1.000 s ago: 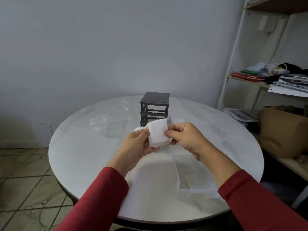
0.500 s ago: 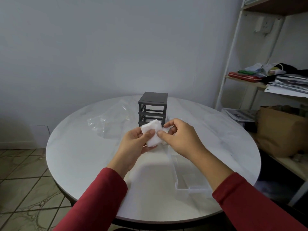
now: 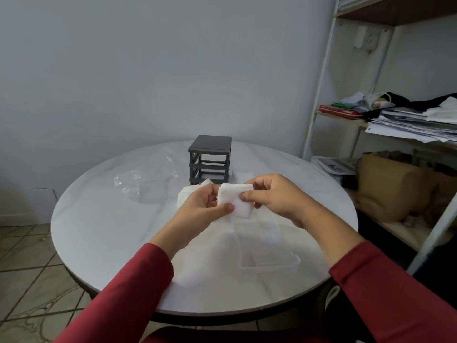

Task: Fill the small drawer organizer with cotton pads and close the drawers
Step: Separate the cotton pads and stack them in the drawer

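A dark grey drawer organizer frame (image 3: pixel 210 159) stands at the far middle of the round white table (image 3: pixel 99 226), its drawer slots showing no drawers. My left hand (image 3: pixel 200 209) and my right hand (image 3: pixel 277 196) both pinch a stack of white square cotton pads (image 3: pixel 235 199) held above the table. More white pads (image 3: pixel 188 191) lie behind my left hand. Clear plastic drawers (image 3: pixel 262 241) lie on the table under and in front of my hands, the nearest one by the table's front edge.
A crumpled clear plastic bag (image 3: pixel 143 179) lies to the left of the organizer. A white shelf unit (image 3: pixel 321 95) with papers, clothes and a brown bag (image 3: pixel 395 189) stands to the right. Tiled floor shows at the lower left.
The pad stack has turned in my hands from crumpled to flat, and my right hand has shifted slightly to the right. The camera view has dropped a little.
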